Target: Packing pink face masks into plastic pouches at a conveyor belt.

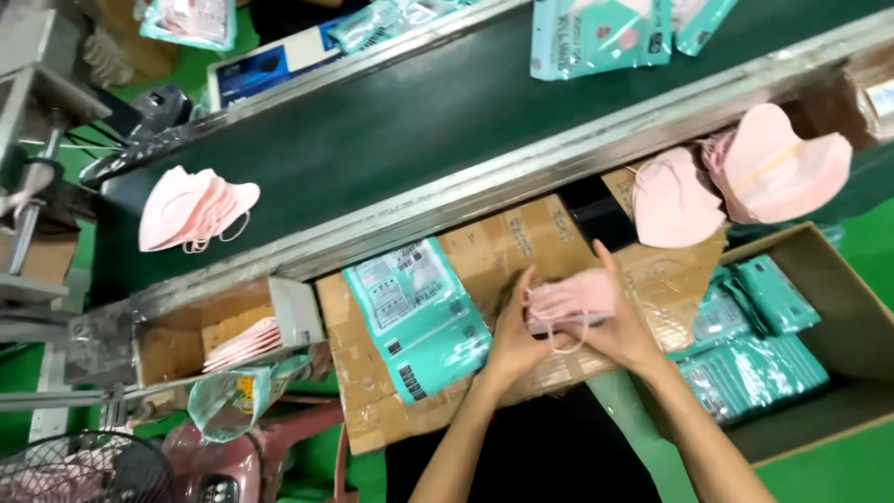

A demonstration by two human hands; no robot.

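While both hands press from either side, I see the left hand (515, 340) and right hand (619, 328) grasping a stack of pink masks (563, 303), folded flat with ear loops dangling, above the cardboard-covered desk (521, 244). A teal pouch (419, 317) lies just left; a box of teal pouches (843, 321) sits right. More pink masks (194, 210) rest on the conveyor belt (391, 130).

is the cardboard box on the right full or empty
Partly full. The open cardboard box holds several teal pouches on its left side, while bare cardboard shows along its right side.
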